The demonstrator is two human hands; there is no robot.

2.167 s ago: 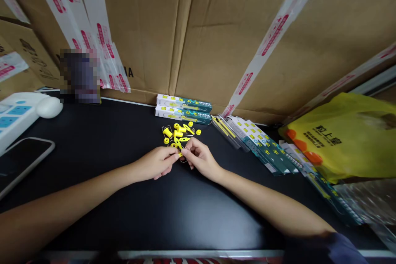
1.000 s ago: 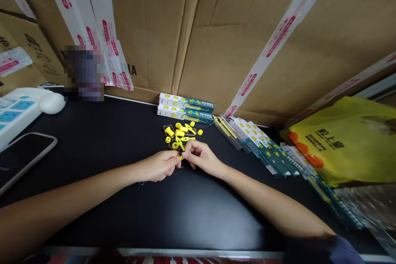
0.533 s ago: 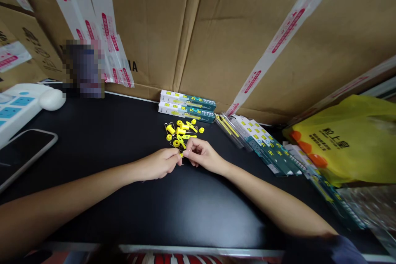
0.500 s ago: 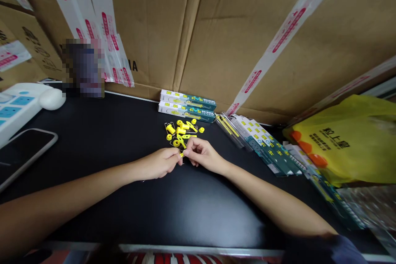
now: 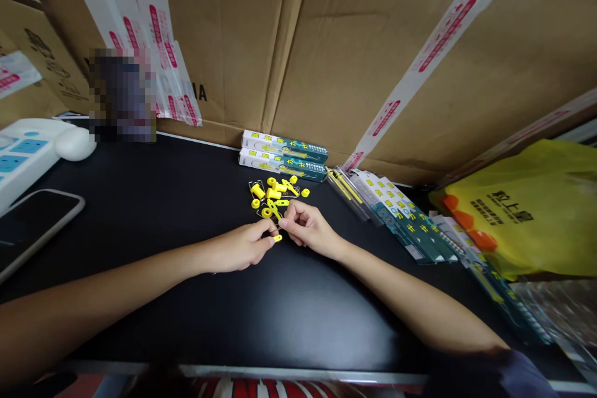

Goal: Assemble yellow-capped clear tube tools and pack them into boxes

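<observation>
On a black table (image 5: 196,211) lies a small heap of yellow plastic parts (image 5: 275,194) with thin wire clips among them. My left hand (image 5: 237,247) is closed in a pinch on one small yellow piece (image 5: 277,238) just below the heap. My right hand (image 5: 305,229) is beside it with fingers curled, its fingertips at the near edge of the heap; what they pinch is too small to make out. The two hands are a short gap apart.
Two green-and-white boxed packs (image 5: 283,155) lie behind the heap against cardboard boxes (image 5: 298,43). Several flat packs (image 5: 396,214) fan out to the right, then a yellow plastic bag (image 5: 517,211). A phone (image 5: 32,224) and a white power strip (image 5: 28,152) sit at the left.
My hands were joined on the small yellow piece; now my right hand has drawn back toward the heap while my left keeps the piece. The camera tilted slightly.
</observation>
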